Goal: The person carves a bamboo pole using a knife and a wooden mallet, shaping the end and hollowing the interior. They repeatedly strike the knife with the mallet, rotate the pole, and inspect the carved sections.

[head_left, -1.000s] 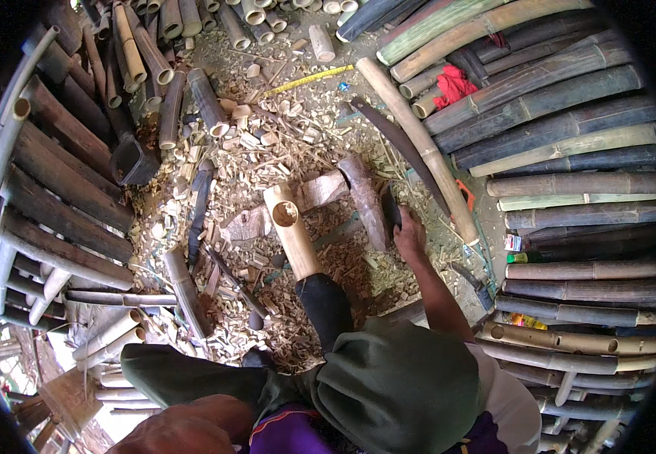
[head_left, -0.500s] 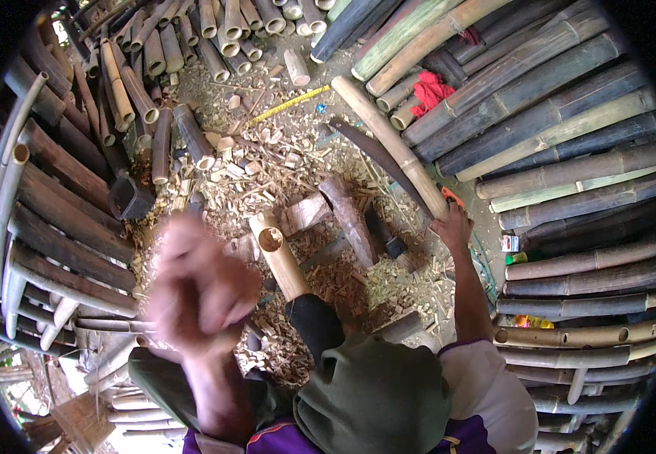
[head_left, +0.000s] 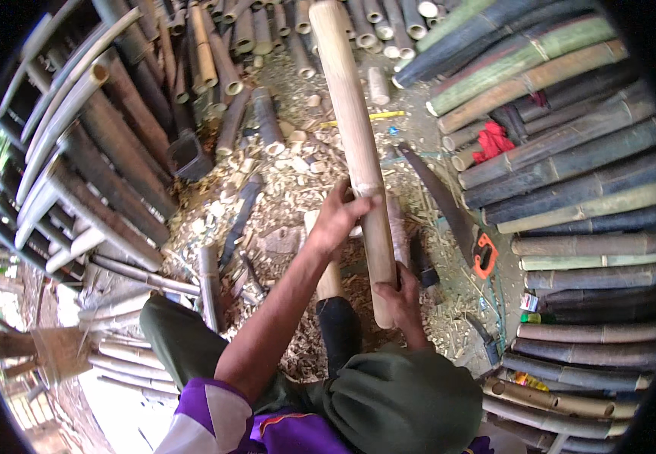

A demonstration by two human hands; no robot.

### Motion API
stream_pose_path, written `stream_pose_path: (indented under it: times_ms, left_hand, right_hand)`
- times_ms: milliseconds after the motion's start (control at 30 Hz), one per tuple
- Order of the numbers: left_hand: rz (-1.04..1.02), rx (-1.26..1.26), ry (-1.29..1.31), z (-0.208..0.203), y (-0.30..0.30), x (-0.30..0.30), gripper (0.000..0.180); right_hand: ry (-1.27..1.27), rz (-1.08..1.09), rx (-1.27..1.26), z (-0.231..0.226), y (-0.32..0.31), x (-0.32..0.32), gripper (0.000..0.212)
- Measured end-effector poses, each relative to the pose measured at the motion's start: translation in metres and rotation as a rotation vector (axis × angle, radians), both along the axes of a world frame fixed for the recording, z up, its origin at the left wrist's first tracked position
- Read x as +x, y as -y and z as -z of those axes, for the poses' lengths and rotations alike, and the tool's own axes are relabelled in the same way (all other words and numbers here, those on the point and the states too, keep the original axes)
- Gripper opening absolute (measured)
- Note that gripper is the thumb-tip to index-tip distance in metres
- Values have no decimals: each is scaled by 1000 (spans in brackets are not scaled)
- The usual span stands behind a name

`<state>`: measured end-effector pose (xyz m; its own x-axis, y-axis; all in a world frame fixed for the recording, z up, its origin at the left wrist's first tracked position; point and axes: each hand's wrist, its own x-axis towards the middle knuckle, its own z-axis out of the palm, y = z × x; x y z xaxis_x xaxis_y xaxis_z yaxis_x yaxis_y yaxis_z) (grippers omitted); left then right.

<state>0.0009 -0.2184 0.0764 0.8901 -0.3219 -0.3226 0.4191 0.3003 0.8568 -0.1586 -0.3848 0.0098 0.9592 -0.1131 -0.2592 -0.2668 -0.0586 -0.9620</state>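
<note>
A long pale bamboo pole (head_left: 354, 113) is raised in front of me, tilted with its top end far and slightly left. My left hand (head_left: 341, 221) grips it around the middle, thumb across the top. Lower down, my right hand (head_left: 400, 296) is wrapped round the pole close to its near end. Beneath my left forearm, a shorter cut bamboo piece (head_left: 329, 281) shows partly, its near end meeting a black covering (head_left: 337, 329) between my legs. To the right, a hand saw with an orange handle (head_left: 484, 256) lies on the ground, touched by neither hand.
Wood chips (head_left: 297, 163) cover the ground. Dark and green bamboo poles (head_left: 562, 163) are stacked along the right, and more poles (head_left: 116, 163) lean at the left. Cut bamboo tubes (head_left: 267, 125) stand and lie at the back. A yellow measuring tape (head_left: 384, 115) and a red cloth (head_left: 493, 141) lie farther off.
The pale pole has come up off the saw and moved left in my right hand. My left hand, blurred and off the pole before, now grips it. The view has shifted leftward.
</note>
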Motion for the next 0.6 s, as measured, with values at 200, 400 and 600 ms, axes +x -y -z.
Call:
stream_pose_path:
  times_ms: [200, 400, 600]
  left_hand:
    - [-53, 18, 359, -73, -57, 31, 72]
    - [-20, 188, 580, -106, -87, 25, 67]
    - [55, 189, 605, -94, -95, 2, 58]
  right_hand:
    - [147, -465, 106, -8, -36, 85, 75]
    - [290, -708, -213, -10, -46, 148, 65]
    - [239, -752, -497, -2, -51, 149, 59]
